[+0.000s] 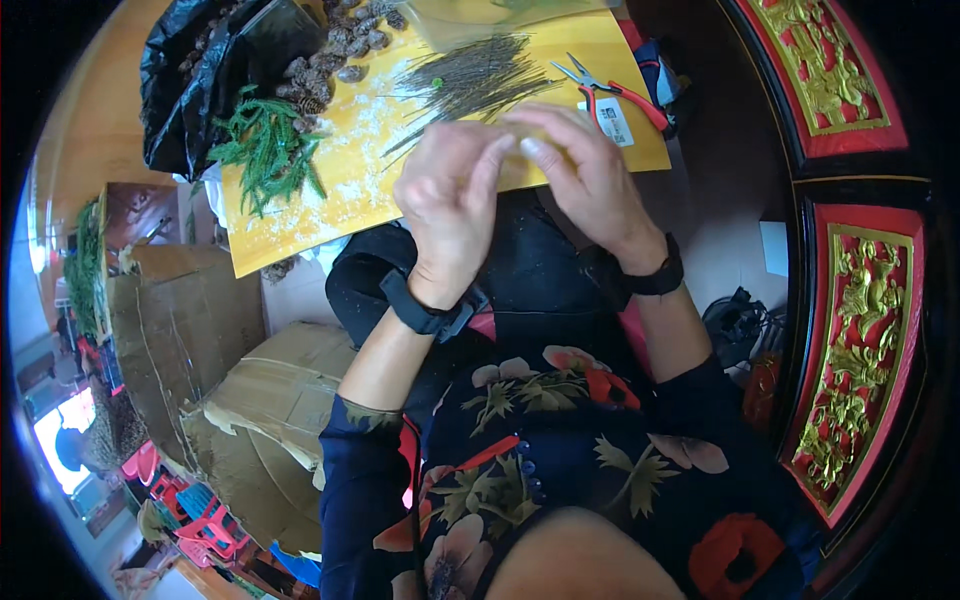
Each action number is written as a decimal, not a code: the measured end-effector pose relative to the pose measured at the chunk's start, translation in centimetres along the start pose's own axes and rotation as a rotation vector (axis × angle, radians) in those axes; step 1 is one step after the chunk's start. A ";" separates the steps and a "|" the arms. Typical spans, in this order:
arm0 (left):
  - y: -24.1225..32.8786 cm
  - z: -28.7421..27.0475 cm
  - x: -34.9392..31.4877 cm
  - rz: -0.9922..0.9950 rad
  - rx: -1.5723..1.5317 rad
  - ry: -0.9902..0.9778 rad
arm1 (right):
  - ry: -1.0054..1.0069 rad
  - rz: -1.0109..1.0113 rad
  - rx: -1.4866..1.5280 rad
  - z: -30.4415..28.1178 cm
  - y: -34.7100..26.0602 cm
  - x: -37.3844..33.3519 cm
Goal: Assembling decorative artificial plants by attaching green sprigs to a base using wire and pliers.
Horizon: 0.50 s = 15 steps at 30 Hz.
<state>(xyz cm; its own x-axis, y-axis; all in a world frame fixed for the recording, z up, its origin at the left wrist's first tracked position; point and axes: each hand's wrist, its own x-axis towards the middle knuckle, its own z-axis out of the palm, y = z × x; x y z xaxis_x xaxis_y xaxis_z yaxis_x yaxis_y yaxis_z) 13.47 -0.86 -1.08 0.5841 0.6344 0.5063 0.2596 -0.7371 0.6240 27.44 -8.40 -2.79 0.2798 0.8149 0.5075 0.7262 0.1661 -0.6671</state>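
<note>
My left hand [447, 195] and my right hand [595, 180] meet above the near edge of a yellow board [335, 225]. Thumbs and fingers of both are pinched close together; whatever lies between the fingertips is hidden or too thin to make out. Just beyond my hands, a loose heap of thin dark wire-like sticks [470, 80] is spread on the board. Beside my right hand lie long-nose pliers [610, 88] with red and black handles, jaws apart, partly over a white label [612, 125].
Green artificial fir sprigs [268, 150] and several brown pine cones [350, 45] lie on the board's left side, by a black plastic bag [185, 90]. Cardboard [270, 390] stands lower left. A red panel with gold carving [865, 350] rises at the right.
</note>
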 end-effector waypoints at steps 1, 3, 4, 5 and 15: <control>-0.1 0.1 0.5 -0.132 -0.184 0.047 | -0.021 0.028 0.078 0.5 -0.5 0.0; -0.5 0.2 1.0 -0.262 -0.365 0.093 | -0.062 0.086 0.234 1.2 -1.0 0.0; -1.0 0.2 0.9 -0.354 -0.510 0.057 | -0.060 0.085 0.237 1.4 -0.9 0.0; -1.6 0.1 0.9 -0.446 -0.657 0.021 | -0.082 0.177 0.302 1.5 -0.8 0.1; -13.7 -4.6 7.9 -0.002 0.552 -0.071 | -0.075 0.353 0.403 1.7 -0.5 -0.3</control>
<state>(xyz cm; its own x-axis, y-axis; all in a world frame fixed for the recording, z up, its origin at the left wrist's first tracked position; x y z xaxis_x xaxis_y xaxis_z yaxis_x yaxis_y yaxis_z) 11.00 15.29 -2.87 0.6287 0.6324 0.4526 0.6140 -0.7608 0.2102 25.95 -7.83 -3.56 0.4067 0.8948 0.1845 0.2938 0.0631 -0.9538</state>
